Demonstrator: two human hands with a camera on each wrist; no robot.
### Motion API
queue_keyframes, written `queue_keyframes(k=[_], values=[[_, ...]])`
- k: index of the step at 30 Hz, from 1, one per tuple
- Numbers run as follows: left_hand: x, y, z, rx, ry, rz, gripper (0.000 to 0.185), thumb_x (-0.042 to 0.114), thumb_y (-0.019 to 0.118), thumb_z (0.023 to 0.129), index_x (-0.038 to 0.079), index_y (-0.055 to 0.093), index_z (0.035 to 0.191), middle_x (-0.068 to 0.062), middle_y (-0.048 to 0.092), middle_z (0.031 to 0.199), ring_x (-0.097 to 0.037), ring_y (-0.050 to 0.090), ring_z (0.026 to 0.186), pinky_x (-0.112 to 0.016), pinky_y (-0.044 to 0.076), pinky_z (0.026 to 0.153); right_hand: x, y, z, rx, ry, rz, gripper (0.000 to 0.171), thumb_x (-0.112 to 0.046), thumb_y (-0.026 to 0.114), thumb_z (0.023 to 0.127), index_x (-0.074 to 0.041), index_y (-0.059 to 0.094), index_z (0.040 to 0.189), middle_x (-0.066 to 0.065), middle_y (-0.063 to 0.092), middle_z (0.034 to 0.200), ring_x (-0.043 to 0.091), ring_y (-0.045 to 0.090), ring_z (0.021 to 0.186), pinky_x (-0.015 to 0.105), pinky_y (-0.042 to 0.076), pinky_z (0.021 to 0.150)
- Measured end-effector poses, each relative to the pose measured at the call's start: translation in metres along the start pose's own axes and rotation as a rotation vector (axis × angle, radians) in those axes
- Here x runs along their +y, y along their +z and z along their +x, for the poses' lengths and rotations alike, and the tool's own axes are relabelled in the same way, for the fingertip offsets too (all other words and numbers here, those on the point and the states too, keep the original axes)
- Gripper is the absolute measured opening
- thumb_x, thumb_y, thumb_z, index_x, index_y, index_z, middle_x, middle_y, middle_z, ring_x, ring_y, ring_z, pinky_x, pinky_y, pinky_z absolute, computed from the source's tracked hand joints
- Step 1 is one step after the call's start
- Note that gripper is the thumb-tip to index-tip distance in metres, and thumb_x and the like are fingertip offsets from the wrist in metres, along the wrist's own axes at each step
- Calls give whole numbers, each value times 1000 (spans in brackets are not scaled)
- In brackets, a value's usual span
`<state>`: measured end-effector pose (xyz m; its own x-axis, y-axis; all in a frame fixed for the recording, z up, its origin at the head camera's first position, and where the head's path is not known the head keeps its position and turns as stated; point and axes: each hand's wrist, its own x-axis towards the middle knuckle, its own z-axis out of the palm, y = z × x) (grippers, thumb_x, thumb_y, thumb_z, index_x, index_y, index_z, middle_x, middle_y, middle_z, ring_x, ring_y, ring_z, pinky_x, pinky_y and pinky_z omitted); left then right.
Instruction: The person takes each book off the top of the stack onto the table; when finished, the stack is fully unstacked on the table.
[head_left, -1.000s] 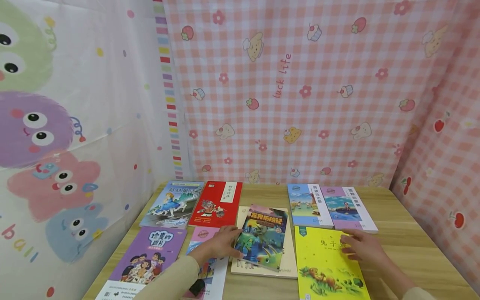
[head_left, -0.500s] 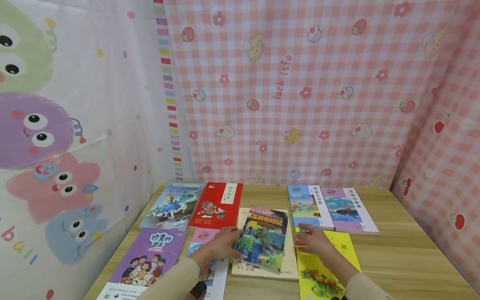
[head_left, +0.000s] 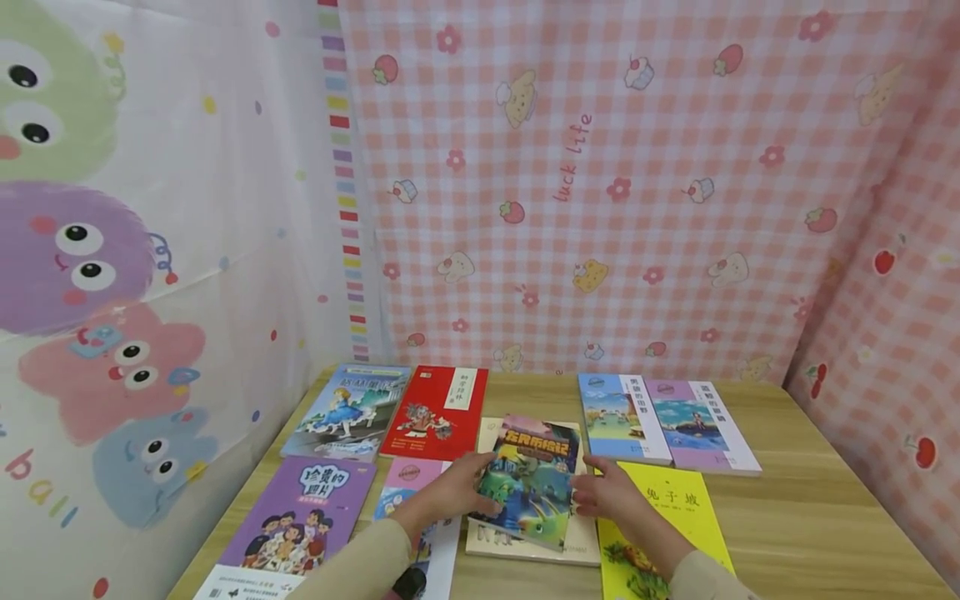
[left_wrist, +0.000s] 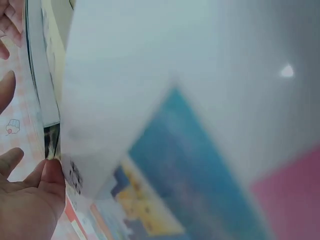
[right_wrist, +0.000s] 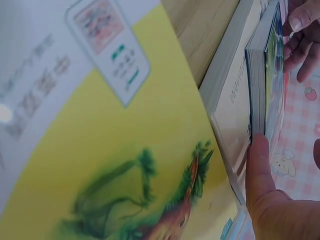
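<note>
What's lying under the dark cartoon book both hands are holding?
Under the dark cartoon book, held by the left hand and right hand, lies a cream-covered book on the wooden table. Only its edges show; the cover design is hidden.

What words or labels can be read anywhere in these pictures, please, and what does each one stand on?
"luck life": printed slantwise on the pink checked curtain.
"兔子坡": title on the yellow book.
"bail", roughly, with its start cut off: coloured letters on the monster curtain.
The titles on the dinosaur book held by both hands, the purple book, the red book and the other covers are too small or blurred to read.
</note>
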<state>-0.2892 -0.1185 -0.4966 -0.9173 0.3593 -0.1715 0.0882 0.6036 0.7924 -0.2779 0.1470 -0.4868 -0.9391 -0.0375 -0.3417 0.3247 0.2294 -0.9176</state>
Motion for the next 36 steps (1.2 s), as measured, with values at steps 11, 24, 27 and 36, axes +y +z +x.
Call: queue_keyframes(k=[11, 24, 27, 36], values=[[5, 1, 3, 4, -47, -83, 84, 14, 85, 79, 7, 40, 150, -16, 50, 141, -35, 47, 129, -59, 36, 107, -4, 7, 2, 28, 48, 43, 67, -11, 58, 98, 9, 23, 151, 32, 49, 133, 34, 62, 104, 46, 53, 92], [9, 4, 0, -24, -75, -135, 88, 14, 85, 78, 10, 38, 152, -20, 49, 141, -39, 44, 131, -60, 37, 106, -9, 5, 11, 4, 109, 138, 64, -5, 52, 97, 17, 20, 148, 31, 42, 137, 36, 52, 112, 49, 43, 103], [10, 4, -2, -32, -76, -160, 88, 13, 85, 79, 11, 37, 153, -21, 48, 142, -40, 43, 131, -61, 38, 105, -9, 3, 11, -4, 111, 153, 64, -6, 50, 98, 17, 18, 148, 31, 42, 139, 37, 51, 116, 51, 40, 106], [15, 6, -4, -33, -86, -214, 84, 12, 83, 81, 13, 39, 152, -17, 50, 136, -36, 46, 123, -62, 40, 101, -7, -3, 15, -19, 45, 207, 65, -8, 49, 102, 15, 14, 151, 36, 32, 146, 44, 42, 131, 54, 36, 109]])
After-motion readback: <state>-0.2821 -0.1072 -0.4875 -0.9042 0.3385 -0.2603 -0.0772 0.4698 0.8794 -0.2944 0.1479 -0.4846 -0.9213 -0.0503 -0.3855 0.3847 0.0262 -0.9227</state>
